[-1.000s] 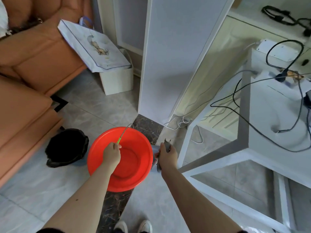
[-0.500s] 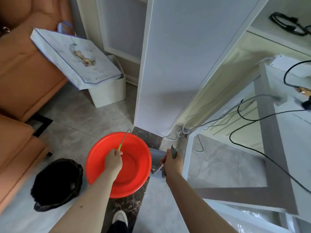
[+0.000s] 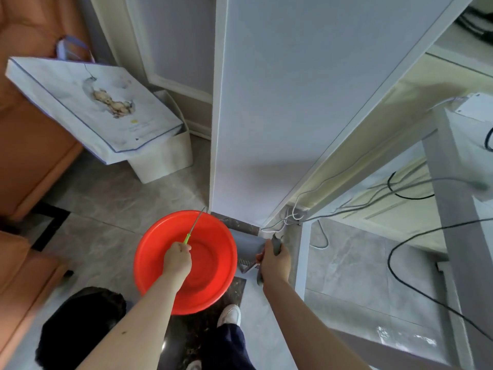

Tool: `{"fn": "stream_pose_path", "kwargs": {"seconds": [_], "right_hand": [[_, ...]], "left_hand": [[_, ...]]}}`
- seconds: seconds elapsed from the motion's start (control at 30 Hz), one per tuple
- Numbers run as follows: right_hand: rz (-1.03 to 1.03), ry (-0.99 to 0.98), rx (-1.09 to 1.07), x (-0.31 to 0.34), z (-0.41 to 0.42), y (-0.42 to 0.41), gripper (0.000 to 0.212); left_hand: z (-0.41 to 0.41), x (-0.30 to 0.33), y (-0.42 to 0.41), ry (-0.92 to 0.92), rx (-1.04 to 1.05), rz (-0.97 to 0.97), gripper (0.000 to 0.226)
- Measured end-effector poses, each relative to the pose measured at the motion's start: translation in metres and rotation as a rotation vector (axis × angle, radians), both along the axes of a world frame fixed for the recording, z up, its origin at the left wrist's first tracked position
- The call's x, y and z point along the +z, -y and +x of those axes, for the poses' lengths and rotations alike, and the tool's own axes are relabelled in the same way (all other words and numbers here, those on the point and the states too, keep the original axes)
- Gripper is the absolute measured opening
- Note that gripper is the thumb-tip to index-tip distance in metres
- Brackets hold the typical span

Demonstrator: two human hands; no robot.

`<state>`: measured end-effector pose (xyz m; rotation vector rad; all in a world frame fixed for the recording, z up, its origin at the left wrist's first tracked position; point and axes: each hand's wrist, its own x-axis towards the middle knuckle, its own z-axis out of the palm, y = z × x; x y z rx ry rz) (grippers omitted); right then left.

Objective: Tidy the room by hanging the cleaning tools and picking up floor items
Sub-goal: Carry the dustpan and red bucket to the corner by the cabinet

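We judge the tidying to be midway: nothing we carry hangs anywhere yet, and no hook or hanging spot shows in the frame, so both tools have yet to be put up. Our left hand (image 3: 177, 259), at lower centre, curls in a fist round the green grip of a thin wire-handled tool (image 3: 195, 226) whose rod slants up toward the foot of the tall white cabinet panel (image 3: 280, 102); its far end is too fine to identify. Below that hand, at lower centre, sits the red basin (image 3: 186, 263); whether it rests on the floor or hangs from our grip, we cannot tell. Our right hand (image 3: 274, 260), just right of the basin, grips the dark handle of a grey dustpan (image 3: 248, 247), the pan facing the basin. Both forearms reach forward and down, nearly parallel. At upper left a white paper bag (image 3: 88, 108) leans on a white bin (image 3: 170, 156); a black bag (image 3: 80, 324) lies lower left, possibly left to collect.
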<state>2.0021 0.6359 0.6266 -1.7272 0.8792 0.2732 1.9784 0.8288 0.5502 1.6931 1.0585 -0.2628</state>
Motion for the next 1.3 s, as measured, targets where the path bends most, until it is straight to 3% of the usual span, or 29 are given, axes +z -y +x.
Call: {"fn": "stream_pose_path", "kwargs": {"seconds": [0.2,0.4,0.67,0.8,0.9,1.3], "right_hand": [[-0.019,-0.015,-0.017,-0.015,0.038,0.003,0.019],[-0.031,-0.055,-0.035,-0.028,0.055,0.009,0.024],[-0.138,-0.013,-0.028,-0.035,0.075,0.001,0.026],[-0.193,0.000,-0.044,-0.041,0.079,-0.006,0.016],[-0.247,-0.011,-0.042,-0.043,0.085,-0.008,0.025],[-0.413,0.010,-0.047,-0.039,0.083,0.011,0.025]], "left_hand": [[0.044,-0.030,-0.013,-0.082,-0.018,-0.021,0.026],[0.071,-0.057,-0.017,-0.155,-0.107,-0.075,0.027],[0.104,-0.070,-0.006,-0.231,-0.222,0.014,0.034],[0.115,-0.078,-0.008,-0.276,-0.294,0.078,0.038],[0.122,-0.087,-0.009,-0.289,-0.341,0.086,0.039],[0.143,-0.117,-0.003,-0.238,-0.339,-0.102,0.051]]}}
